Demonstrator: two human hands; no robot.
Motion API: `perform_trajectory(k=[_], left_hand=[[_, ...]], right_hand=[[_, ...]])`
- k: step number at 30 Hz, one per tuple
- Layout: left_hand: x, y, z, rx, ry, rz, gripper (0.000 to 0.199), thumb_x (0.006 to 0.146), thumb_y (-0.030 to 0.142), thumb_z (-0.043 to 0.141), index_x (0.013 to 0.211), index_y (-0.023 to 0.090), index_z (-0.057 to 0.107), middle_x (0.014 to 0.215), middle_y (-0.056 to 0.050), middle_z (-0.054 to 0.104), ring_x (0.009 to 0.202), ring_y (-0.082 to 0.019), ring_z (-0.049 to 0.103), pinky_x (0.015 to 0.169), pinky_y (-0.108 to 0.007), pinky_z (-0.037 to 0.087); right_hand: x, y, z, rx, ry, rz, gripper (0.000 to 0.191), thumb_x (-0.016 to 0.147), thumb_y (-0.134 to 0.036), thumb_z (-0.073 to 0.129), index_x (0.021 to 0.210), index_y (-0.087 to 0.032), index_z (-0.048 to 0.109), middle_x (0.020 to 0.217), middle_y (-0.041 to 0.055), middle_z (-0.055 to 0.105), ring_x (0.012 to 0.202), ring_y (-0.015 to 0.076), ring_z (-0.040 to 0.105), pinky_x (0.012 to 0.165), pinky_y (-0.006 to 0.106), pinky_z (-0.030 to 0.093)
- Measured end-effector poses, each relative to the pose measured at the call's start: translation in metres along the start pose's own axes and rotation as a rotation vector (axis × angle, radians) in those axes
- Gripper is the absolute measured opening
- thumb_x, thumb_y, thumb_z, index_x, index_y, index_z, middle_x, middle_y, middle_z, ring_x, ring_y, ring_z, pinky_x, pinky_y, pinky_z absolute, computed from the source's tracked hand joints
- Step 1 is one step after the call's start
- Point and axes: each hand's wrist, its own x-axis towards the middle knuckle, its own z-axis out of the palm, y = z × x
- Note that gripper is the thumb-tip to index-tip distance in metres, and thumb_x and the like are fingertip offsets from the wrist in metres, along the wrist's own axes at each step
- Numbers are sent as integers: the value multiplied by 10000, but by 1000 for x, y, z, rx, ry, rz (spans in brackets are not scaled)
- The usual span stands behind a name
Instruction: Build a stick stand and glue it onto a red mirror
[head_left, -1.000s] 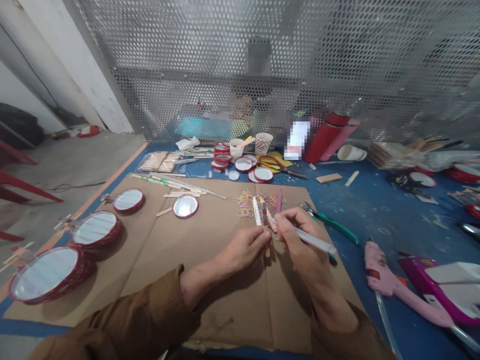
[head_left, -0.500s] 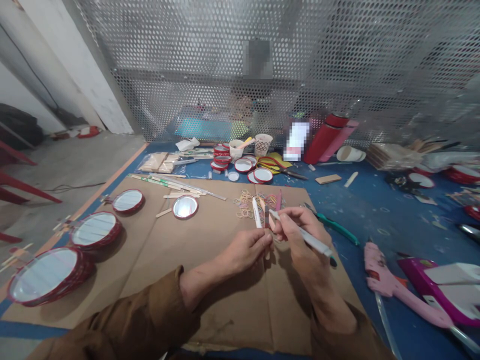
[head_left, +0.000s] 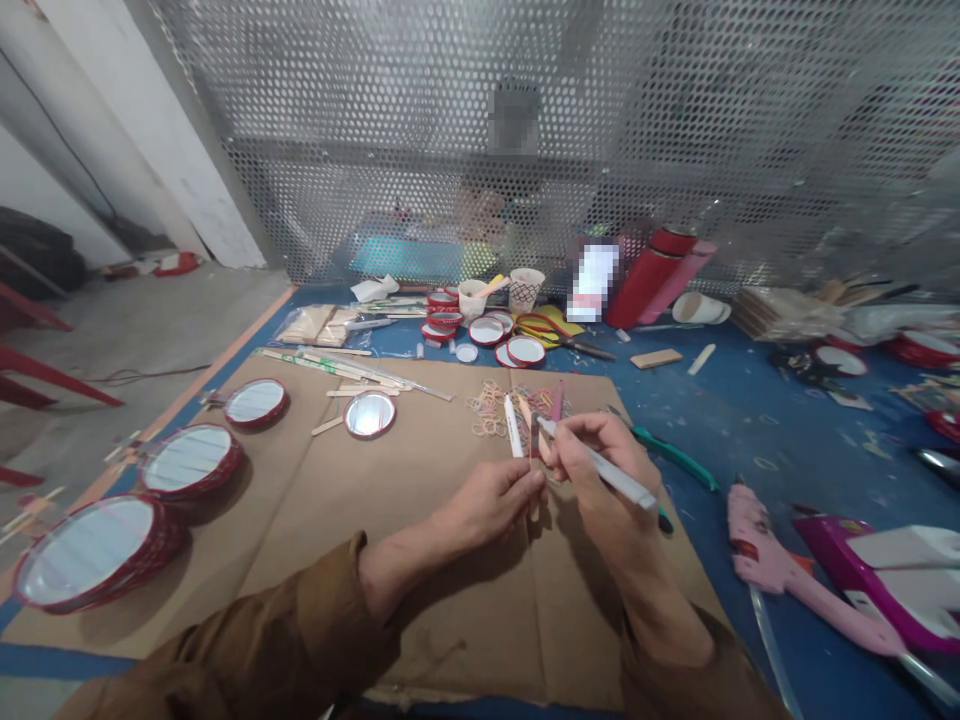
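Note:
My left hand [head_left: 491, 500] is closed, pinching a narrow craft stick [head_left: 534, 445] that stands up from the fingers; its upper part looks dark. My right hand [head_left: 611, 465] grips a white marker pen [head_left: 619, 478], slanted with its tip against or very near the top of the stick. I cannot tell whether they touch. Just beyond the hands, a second white marker [head_left: 513, 425] lies beside a pile of coloured rubber bands [head_left: 491, 408]. Under both hands is a cardboard sheet [head_left: 322, 560].
Red-rimmed round drum shapes [head_left: 90, 550] line the left edge. A round lid [head_left: 370, 414] and wooden sticks lie behind. On the right are green-handled pliers [head_left: 679, 458], a pink glue gun [head_left: 780, 570] and a purple-and-white object [head_left: 892, 580]. A perforated metal screen [head_left: 420, 130] stands at the back.
My right hand and the marker have shifted slightly left, by the top of the stick. My left hand stays nearly still.

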Motion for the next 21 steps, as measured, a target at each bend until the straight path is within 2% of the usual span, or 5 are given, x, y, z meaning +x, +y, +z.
perform_trajectory(k=[13, 21], left_hand=[[-1, 1, 1, -48, -25, -40, 428, 934, 522, 372, 768, 156, 520, 595, 17, 488, 492, -71, 391, 504, -198, 319], [-1, 2, 0, -36, -8, -28, 438, 930, 527, 379, 758, 153, 528, 600, 10, 498, 535, -82, 422, 529, -199, 334]], right_hand=[[-1, -3, -1, 12, -25, 3, 188, 867, -360, 566, 788, -190, 584, 688, 0, 620, 572, 120, 549, 534, 244, 440], [0, -4, -1, 6, 4, -7, 188, 866, -358, 570, 777, -193, 585, 669, -8, 618, 539, 112, 535, 524, 238, 433]])
